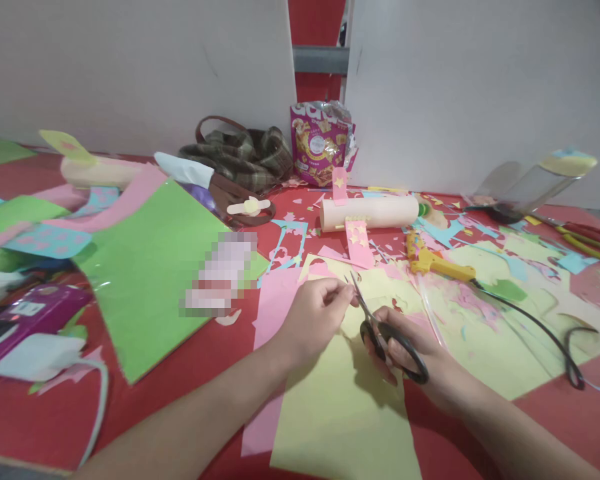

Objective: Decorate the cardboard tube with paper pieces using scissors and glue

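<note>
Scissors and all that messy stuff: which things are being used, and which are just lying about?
In use:
scissors, in the right hand
left hand, near their tips
yellow paper underneath

Seem just lying about:
snack bag
plaid bag
yellow glue gun
green sheet

Paper sheets (347,413) lie before the tube (370,212).

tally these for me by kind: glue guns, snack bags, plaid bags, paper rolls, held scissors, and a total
glue gun: 1
snack bag: 1
plaid bag: 1
paper rolls: 2
held scissors: 1
total: 6
</note>
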The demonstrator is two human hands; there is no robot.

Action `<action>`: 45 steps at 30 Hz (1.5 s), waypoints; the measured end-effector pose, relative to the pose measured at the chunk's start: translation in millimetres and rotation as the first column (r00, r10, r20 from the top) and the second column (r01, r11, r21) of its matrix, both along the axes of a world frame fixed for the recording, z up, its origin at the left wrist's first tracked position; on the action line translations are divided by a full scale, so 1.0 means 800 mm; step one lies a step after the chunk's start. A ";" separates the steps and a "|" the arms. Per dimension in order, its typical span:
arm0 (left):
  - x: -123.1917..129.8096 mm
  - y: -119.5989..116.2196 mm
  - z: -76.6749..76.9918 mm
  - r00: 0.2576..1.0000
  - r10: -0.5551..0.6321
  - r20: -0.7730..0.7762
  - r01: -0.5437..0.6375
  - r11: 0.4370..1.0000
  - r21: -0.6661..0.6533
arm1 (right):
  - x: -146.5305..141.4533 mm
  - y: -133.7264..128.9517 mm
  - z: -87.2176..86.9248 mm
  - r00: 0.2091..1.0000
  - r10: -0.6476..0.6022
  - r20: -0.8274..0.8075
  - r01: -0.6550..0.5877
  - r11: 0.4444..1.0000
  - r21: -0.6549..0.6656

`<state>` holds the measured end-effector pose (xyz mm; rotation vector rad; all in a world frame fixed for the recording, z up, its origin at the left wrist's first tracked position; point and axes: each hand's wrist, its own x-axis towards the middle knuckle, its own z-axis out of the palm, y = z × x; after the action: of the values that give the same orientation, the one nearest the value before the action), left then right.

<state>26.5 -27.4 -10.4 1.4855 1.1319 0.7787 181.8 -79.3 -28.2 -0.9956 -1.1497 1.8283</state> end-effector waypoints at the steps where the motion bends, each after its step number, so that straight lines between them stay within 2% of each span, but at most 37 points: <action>1: 0.000 0.000 0.000 1.000 -0.003 0.003 0.003 1.000 -0.005 | 0.000 0.000 0.001 1.000 -0.001 0.002 0.001 1.000 -0.003; 11: 0.002 0.000 -0.003 0.999 -0.011 0.051 0.015 0.997 -0.077 | -0.003 0.001 0.006 1.000 0.000 -0.005 0.000 0.999 -0.036; 17: 0.001 0.000 -0.003 0.999 -0.002 0.049 0.005 0.998 -0.055 | -0.003 0.001 0.006 1.000 0.002 0.023 -0.001 0.999 -0.038; 23: 0.002 -0.002 -0.005 0.995 0.000 0.097 0.009 0.996 -0.085 | -0.004 -0.001 0.002 0.999 -0.020 0.027 0.020 0.999 -0.030; 29: 0.004 -0.007 -0.003 0.998 0.024 0.059 -0.020 0.998 -0.052 | -0.005 -0.003 0.004 0.999 -0.028 0.031 0.029 0.999 -0.022; 38: 0.010 -0.014 -0.006 0.997 0.048 0.065 -0.048 0.999 0.009 | -0.004 -0.008 0.002 0.998 0.035 0.057 -0.037 0.999 0.038; 45: 0.014 -0.024 -0.011 0.987 0.037 0.157 -0.030 0.999 -0.046 | -0.008 -0.010 0.006 0.995 0.063 0.080 -0.068 0.996 0.059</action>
<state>37.6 -46.3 -19.3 1.3476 1.0505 0.8741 175.6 -87.6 -23.2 -1.0119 -1.2920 1.8078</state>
